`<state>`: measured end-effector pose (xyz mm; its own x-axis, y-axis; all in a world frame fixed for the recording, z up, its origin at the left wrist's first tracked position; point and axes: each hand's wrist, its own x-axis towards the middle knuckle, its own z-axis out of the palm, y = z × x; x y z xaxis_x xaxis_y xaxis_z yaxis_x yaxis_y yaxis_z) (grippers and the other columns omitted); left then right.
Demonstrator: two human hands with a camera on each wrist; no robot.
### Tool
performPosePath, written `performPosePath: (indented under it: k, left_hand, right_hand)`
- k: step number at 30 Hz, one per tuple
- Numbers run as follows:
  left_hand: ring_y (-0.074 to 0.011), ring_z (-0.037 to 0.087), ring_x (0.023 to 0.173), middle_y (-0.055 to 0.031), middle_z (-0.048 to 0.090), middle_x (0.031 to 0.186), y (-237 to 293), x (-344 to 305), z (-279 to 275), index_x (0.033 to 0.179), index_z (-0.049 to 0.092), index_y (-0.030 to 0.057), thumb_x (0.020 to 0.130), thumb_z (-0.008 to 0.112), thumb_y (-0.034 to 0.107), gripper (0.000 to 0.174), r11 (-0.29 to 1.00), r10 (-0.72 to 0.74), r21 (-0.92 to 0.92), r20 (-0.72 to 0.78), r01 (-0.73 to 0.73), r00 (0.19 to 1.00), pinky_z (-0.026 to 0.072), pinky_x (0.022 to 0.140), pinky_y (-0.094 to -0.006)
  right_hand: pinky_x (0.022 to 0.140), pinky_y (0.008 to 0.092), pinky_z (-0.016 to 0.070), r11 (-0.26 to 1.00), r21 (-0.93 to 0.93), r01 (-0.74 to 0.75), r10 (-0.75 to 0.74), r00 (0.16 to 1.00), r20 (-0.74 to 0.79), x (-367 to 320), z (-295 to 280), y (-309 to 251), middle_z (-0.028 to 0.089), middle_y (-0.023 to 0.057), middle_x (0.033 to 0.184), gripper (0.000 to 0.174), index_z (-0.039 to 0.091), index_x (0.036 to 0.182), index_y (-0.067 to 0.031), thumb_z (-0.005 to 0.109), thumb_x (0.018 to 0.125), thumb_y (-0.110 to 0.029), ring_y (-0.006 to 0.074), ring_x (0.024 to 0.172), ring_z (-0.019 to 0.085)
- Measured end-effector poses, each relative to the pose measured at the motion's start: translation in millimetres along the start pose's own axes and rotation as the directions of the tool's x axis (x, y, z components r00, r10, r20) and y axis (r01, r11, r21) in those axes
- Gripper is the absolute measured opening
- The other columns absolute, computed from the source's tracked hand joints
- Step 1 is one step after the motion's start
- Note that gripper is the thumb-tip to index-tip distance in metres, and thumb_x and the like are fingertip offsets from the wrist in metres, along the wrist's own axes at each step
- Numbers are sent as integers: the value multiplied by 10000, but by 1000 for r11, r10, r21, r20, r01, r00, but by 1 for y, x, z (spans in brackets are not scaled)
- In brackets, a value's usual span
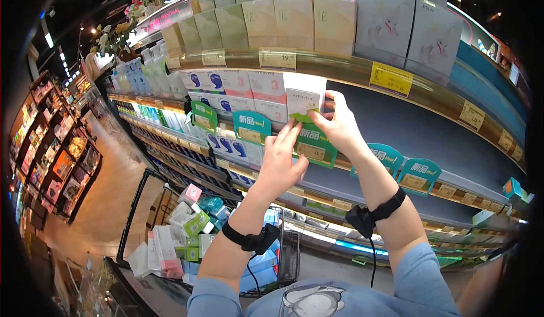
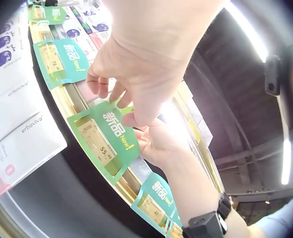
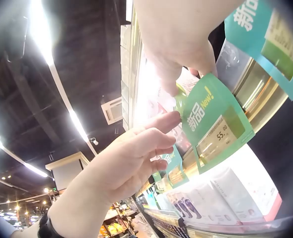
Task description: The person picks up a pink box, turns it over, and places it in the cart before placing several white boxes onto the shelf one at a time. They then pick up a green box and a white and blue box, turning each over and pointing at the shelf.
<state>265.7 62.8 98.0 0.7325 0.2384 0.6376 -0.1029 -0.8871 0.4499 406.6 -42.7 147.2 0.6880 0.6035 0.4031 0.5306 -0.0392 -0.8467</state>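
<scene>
A white carton with a green lower part point(image 1: 305, 100) stands upright on the lit shelf, at the right end of a row of white and pink cartons point(image 1: 268, 84). My right hand point(image 1: 341, 127) holds its right side, thumb on the front and fingers at the edge. Just below, my left hand point(image 1: 283, 161) has its fingertips at the carton's lower left, by a green price sign point(image 1: 317, 141). In the left wrist view, the left hand point(image 2: 141, 64) hangs over the sign, its fingers loosely bent. The right wrist view shows the left hand's fingers point(image 3: 159, 121) extended beside the sign.
A shelf above bears pale boxes point(image 1: 294, 22) and price labels. Teal signs point(image 1: 419, 175) line the shelf edge to the right. Below, a shopping cart point(image 1: 131, 218) is loaded with cartons point(image 1: 164, 246). More white cartons point(image 2: 32, 134) stand on the lower shelf.
</scene>
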Motion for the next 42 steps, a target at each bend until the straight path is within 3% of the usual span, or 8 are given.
performPosePath:
  k: [7, 10, 12, 16, 20, 25, 30, 42]
  left_hand:
    - [-363, 463, 1161, -202, 394, 1458, -1, -5, -6, 1376, 440, 9, 772, 622, 132, 643, 998, -45, -48, 13, 46, 999, 350, 1020, -401]
    - [-359, 461, 1196, -197, 392, 1462, 2, -16, -20, 1377, 446, 28, 776, 642, 145, 643, 998, -49, -33, -6, 49, 999, 349, 1021, -405]
    - [-294, 502, 1162, -169, 403, 1465, 2, -29, -36, 1383, 460, 82, 784, 673, 162, 641, 999, 25, 44, -65, -22, 998, 409, 934, -378]
    - [-140, 543, 923, -80, 543, 1358, 18, -74, -82, 1241, 612, 122, 781, 684, 76, 467, 992, -91, -104, -184, 72, 979, 427, 719, -262]
    - [-217, 598, 896, -104, 660, 1147, 16, -130, -131, 954, 682, 76, 800, 668, 39, 158, 974, -226, -56, -273, 219, 935, 457, 816, -328]
    - [-114, 570, 724, -57, 693, 1051, -15, -234, -151, 939, 676, 73, 833, 655, 36, 114, 809, -558, -30, -352, 587, 751, 418, 619, -253]
    - [-136, 587, 731, -61, 684, 933, -33, -348, -135, 1003, 670, 50, 840, 661, 115, 176, 443, -873, -120, -285, 889, 396, 447, 607, -281]
    - [-94, 597, 785, -59, 680, 978, -48, -399, -136, 1132, 649, 26, 847, 674, 118, 301, 420, -908, -292, -141, 859, 396, 459, 607, -236]
  right_hand:
    - [719, 315, 548, 997, -5, 79, -79, 995, -54, 3, 5, 4, 628, 182, 1102, 628, 408, 1306, -2, 735, 815, -219, 209, 818, 662]
    - [900, 389, 495, 980, -186, 69, -90, 990, -109, -4, -1, -1, 557, 239, 1232, 746, 356, 1373, 4, 748, 795, -259, 316, 1039, 609]
    - [1066, 404, 357, 919, -301, 255, -315, 934, -170, -10, -3, 6, 477, 268, 1325, 731, 395, 1347, 45, 749, 778, -246, 375, 1239, 467]
    - [953, 406, 415, 804, -333, 493, -575, 787, -222, -58, 8, -20, 567, 168, 1209, 463, 540, 1228, -12, 698, 812, -138, 304, 1099, 543]
    - [908, 388, 438, 744, -164, 648, -654, 756, 18, -103, 40, -12, 603, 140, 1141, 280, 627, 1080, -25, 668, 803, -39, 303, 1048, 565]
    - [874, 398, 457, 861, 22, 508, -464, 767, 444, -151, 109, 39, 608, 156, 1086, 120, 649, 922, -19, 647, 805, 5, 337, 1015, 564]
    - [895, 414, 462, 929, 63, 364, -301, 646, 702, -191, 181, 63, 588, 154, 1120, 265, 594, 1090, -35, 641, 831, -70, 352, 1056, 546]
    - [1044, 453, 366, 839, -79, 538, -386, 691, 611, -205, 402, 34, 420, 173, 1366, 748, 397, 1348, -47, 766, 701, -110, 405, 1257, 397]
